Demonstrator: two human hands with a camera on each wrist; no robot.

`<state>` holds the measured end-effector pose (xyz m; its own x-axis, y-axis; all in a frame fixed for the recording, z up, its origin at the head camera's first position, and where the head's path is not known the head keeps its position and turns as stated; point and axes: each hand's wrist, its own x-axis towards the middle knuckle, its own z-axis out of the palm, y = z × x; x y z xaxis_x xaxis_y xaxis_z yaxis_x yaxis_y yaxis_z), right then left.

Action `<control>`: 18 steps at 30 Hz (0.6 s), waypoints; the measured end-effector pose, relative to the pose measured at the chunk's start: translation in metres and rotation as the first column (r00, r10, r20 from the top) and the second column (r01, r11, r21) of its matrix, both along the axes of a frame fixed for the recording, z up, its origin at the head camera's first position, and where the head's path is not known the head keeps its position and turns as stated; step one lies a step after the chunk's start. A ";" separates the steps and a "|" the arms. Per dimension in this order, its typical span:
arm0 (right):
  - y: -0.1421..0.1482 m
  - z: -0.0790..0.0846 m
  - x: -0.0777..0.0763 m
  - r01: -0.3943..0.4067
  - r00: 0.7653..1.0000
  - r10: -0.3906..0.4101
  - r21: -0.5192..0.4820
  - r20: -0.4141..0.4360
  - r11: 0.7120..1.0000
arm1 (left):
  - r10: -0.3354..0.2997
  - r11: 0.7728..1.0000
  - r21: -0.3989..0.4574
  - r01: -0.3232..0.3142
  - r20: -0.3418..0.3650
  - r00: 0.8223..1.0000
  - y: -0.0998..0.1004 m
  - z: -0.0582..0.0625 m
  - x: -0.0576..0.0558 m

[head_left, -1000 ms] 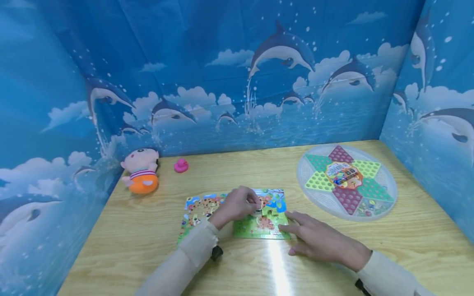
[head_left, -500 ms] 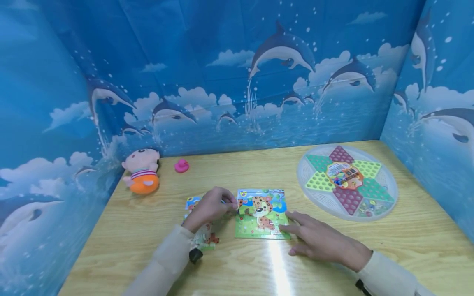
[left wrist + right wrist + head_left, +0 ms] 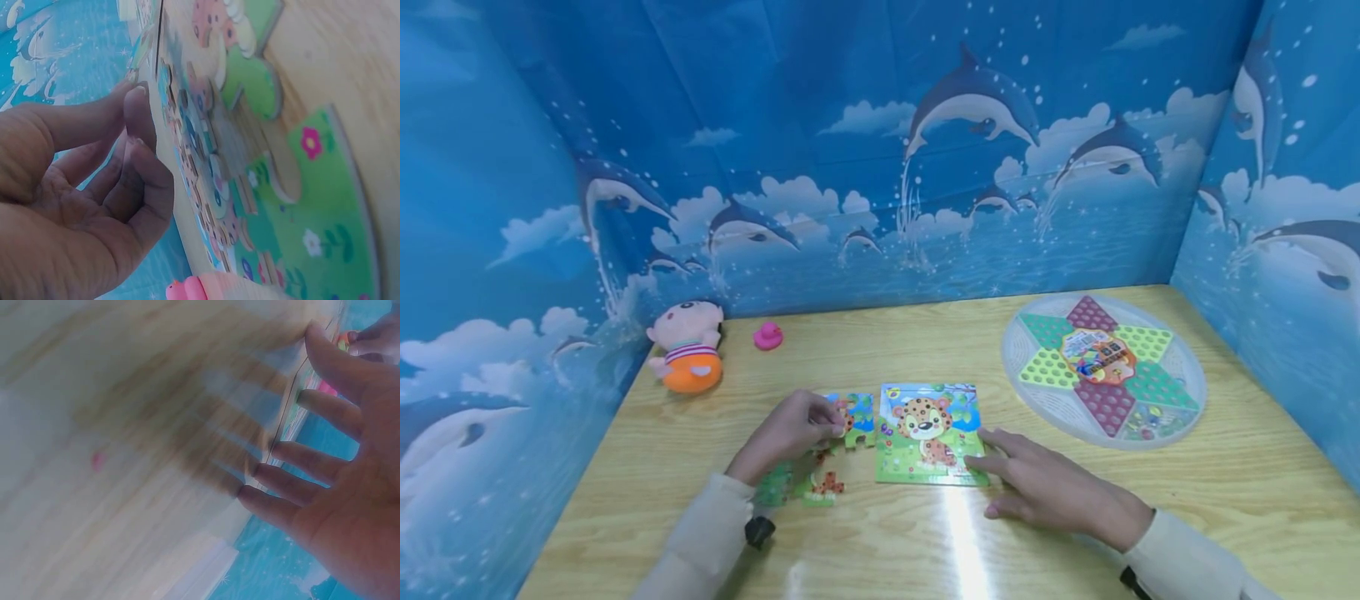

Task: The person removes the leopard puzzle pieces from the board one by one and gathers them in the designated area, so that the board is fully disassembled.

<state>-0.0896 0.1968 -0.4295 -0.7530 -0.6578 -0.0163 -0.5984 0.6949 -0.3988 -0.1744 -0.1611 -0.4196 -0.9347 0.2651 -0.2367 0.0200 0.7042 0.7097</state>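
In the head view my left hand (image 3: 793,435) is over the loose leopard puzzle pieces (image 3: 823,487) on the table. Its thumb and index finger pinch a small puzzle piece (image 3: 142,53), mostly hidden by the fingertips. Blue-and-green pieces (image 3: 861,412) lie just right of these fingers, showing leaves and part of a spotted head. A square leopard picture board (image 3: 917,467) lies flat to their right. My right hand (image 3: 1052,487), its fingers spread, rests by the board's right edge, with the index fingertip touching its lower right corner.
A round Chinese checkers board (image 3: 1015,367) lies at the right rear of the wooden table. A small pink rubber duck (image 3: 767,337) and a plush toy in orange trousers (image 3: 688,350) sit at the left rear. A dolphin-printed curtain (image 3: 850,192) stands behind the table.
My left hand has drawn back from over the picture board to the loose pieces on its left, uncovering the leopard picture. The right hand stays put.
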 end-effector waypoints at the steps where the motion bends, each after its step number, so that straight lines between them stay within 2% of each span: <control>1: 0.000 0.000 0.000 0.001 1.000 -0.001 0.000 0.001 1.000 | 0.004 1.000 -0.006 -0.004 0.005 1.000 -0.001 -0.001 0.000; 5: 0.000 0.000 0.000 0.007 1.000 -0.007 0.000 0.003 1.000 | -0.015 1.000 -0.011 0.015 0.009 1.000 -0.003 -0.002 0.002; 10: 0.001 -0.001 0.000 0.007 1.000 -0.007 0.000 0.002 1.000 | -0.033 0.999 -0.023 0.032 -0.023 0.999 -0.003 -0.003 0.003; 18: 0.000 0.000 0.000 0.006 1.000 -0.006 -0.002 0.005 1.000 | -0.008 0.998 -0.063 0.005 -0.042 0.999 0.003 -0.002 0.003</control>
<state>-0.0897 0.1972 -0.4298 -0.7571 -0.6530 -0.0190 -0.5919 0.6981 -0.4028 -0.1717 -0.1584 -0.4216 -0.9424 0.2570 -0.2140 0.0534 0.7473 0.6624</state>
